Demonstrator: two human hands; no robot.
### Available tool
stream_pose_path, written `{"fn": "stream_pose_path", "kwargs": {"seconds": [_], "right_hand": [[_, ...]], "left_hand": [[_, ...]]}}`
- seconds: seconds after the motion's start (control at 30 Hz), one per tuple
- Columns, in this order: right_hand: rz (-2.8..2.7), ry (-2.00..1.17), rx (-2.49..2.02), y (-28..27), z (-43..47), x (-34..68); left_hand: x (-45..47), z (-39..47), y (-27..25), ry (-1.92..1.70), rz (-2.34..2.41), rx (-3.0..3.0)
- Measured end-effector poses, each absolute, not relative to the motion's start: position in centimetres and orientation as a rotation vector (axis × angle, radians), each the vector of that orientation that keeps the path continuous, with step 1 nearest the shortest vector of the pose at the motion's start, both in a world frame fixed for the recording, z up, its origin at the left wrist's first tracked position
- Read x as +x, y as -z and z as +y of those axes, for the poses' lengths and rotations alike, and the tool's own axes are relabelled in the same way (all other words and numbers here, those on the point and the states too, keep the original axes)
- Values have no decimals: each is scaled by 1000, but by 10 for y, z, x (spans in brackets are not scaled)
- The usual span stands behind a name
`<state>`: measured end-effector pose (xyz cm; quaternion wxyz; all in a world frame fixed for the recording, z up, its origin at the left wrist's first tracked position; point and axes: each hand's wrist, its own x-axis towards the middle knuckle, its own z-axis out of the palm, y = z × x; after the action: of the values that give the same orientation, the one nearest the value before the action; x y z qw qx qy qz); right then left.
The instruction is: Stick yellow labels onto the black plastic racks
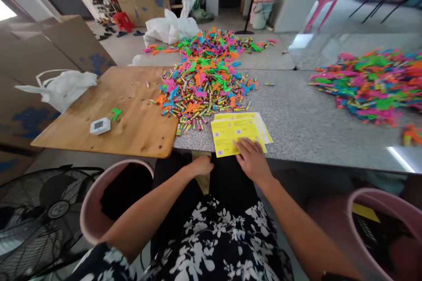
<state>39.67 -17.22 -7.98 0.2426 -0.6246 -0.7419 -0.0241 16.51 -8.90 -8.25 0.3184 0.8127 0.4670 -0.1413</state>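
Several yellow printed sheets (231, 134) with small barcodes lie in a loose stack at the front edge of the grey speckled table, a corner reaching past it. My right hand (252, 158) rests on the lower right of the stack, fingers stretched flat. My left hand (201, 166) is closed just below the table edge, beside an olive-brown strip (203, 183) between my knees. What its fingers hold, if anything, is hidden. Beyond the sheets is a heap of small bright plastic toy guns (201, 81) mixed with many small patterned tubes (198, 123).
A wooden board (132, 92) at left carries a white digital device (100, 126) and a green toy gun (116, 114). Another colourful heap (372, 83) lies at right. Pink bins (86, 215) flank my legs; a black fan (59, 208) stands at lower left.
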Motion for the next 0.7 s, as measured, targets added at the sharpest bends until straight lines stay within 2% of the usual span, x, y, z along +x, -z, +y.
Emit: {"fn": "stream_pose_path", "kwargs": {"seconds": [0.07, 0.2, 0.3, 0.4, 0.53, 0.7], "right_hand": [[-2018, 83, -1623, 85, -174, 396], [-1959, 109, -1412, 86, -181, 385], [-1926, 62, -1324, 84, -180, 374], [-1919, -16, -1302, 81, -174, 371], [-2031, -78, -1226, 75, -167, 380], [-2000, 93, -1244, 57, -163, 389]], "left_hand": [[153, -101, 63, 188, 1251, 2007], [141, -120, 31, -434, 1166, 1174], [151, -118, 26, -610, 1161, 928], [163, -106, 33, -666, 1315, 1060], [163, -92, 38, -713, 1478, 1556], [158, -89, 28, -595, 1594, 1831]]}}
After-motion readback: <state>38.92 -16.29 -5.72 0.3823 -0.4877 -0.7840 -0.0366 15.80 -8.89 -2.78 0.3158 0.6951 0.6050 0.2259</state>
